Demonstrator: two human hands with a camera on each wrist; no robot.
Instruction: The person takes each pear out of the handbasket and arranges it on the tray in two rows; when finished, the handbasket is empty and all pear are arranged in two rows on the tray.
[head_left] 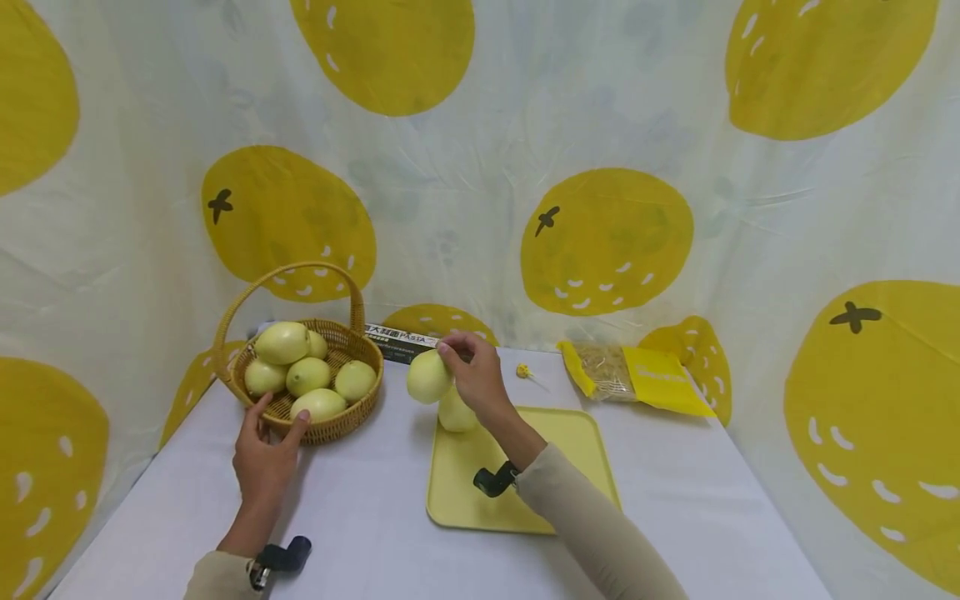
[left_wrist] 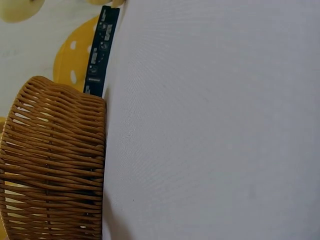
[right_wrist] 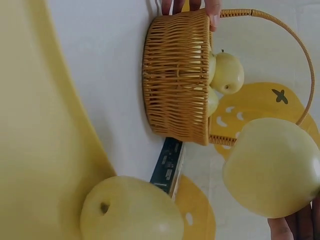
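Note:
My right hand [head_left: 480,379] holds a pale yellow pear [head_left: 429,377] by its right side, raised near the far left corner of a yellow tray [head_left: 525,508]. A second pear [head_left: 455,411] sits at that corner, partly behind the hand. The held pear [right_wrist: 272,167] looms large in the right wrist view, above and apart from the pear on the tray [right_wrist: 132,210]. With thumb at the rim and fingers along the outer side, my left hand [head_left: 266,454] grips the wicker basket [head_left: 341,429]. Several pears [head_left: 307,377] lie heaped inside it.
Behind the basket lies a dark pasta box [head_left: 397,343]. A small yellow item on a thin stick [head_left: 523,372] and a yellow bag of noodles [head_left: 637,377] lie beyond the tray. The basket's tall handle [head_left: 300,267] arches upward. A fruit-print curtain [head_left: 465,167] encloses the white table.

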